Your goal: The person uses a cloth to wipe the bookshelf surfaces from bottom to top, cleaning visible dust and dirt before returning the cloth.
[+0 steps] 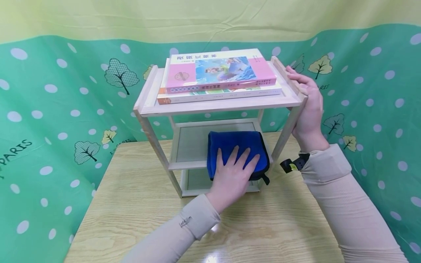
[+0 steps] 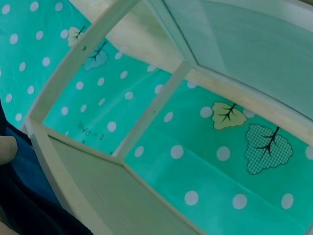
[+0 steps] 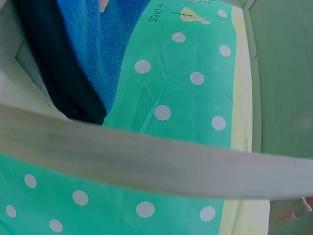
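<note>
A folded blue towel [image 1: 236, 140] with black edging and a small black loop lies at the right part of the rack's middle shelf, its near end overhanging the front edge. On top of it rests my left hand [image 1: 231, 179], fingers spread and nearly straight. The left wrist view catches a bit of that towel [image 2: 29, 171] at its left edge. My right hand [image 1: 309, 106] grips the upper right side of the pale wooden rack [image 1: 217, 107], fingers over the side rail. In the right wrist view the towel [image 3: 105, 54] shows beyond a wooden bar.
Two stacked books, a pink one [image 1: 184, 73] uppermost, lie on the rack's top shelf. The rack stands on a wood-grain table [image 1: 131, 219]. Behind and beside it hangs a green dotted curtain [image 1: 49, 109] with tree prints.
</note>
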Motion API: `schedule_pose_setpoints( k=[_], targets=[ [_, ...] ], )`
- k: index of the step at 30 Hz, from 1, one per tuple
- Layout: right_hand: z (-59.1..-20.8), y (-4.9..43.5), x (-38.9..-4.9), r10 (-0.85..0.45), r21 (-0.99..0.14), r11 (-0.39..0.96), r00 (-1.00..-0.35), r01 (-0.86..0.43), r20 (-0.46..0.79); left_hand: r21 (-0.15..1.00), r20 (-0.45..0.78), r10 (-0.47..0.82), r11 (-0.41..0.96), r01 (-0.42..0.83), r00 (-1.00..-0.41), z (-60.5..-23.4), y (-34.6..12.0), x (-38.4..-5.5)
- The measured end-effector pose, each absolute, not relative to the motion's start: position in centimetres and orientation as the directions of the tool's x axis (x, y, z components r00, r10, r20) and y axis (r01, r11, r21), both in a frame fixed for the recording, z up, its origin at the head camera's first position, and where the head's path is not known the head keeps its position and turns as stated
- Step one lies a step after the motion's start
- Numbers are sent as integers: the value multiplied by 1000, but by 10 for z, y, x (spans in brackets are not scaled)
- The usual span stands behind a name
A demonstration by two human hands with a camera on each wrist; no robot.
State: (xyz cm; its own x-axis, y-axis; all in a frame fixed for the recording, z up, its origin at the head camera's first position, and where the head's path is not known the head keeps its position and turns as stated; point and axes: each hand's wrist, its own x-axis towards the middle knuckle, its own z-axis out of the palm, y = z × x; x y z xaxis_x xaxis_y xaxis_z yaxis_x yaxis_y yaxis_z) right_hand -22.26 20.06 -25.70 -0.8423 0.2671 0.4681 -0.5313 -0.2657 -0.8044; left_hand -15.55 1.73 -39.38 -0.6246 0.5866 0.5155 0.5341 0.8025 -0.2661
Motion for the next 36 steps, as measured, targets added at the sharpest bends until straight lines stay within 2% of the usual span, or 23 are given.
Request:
schedule_pose_setpoints(
  k=[9,36],
  targets=[
    [-257,201,-223,261,-804,-246,-836,-541,482,-192,413,590,801,567,-694,-382,15,-164],
    [-258,202,-225,269,-809,-225,-833,-543,484,-102,345,556,823,559,-756,-372,12,-176]
  ],
)
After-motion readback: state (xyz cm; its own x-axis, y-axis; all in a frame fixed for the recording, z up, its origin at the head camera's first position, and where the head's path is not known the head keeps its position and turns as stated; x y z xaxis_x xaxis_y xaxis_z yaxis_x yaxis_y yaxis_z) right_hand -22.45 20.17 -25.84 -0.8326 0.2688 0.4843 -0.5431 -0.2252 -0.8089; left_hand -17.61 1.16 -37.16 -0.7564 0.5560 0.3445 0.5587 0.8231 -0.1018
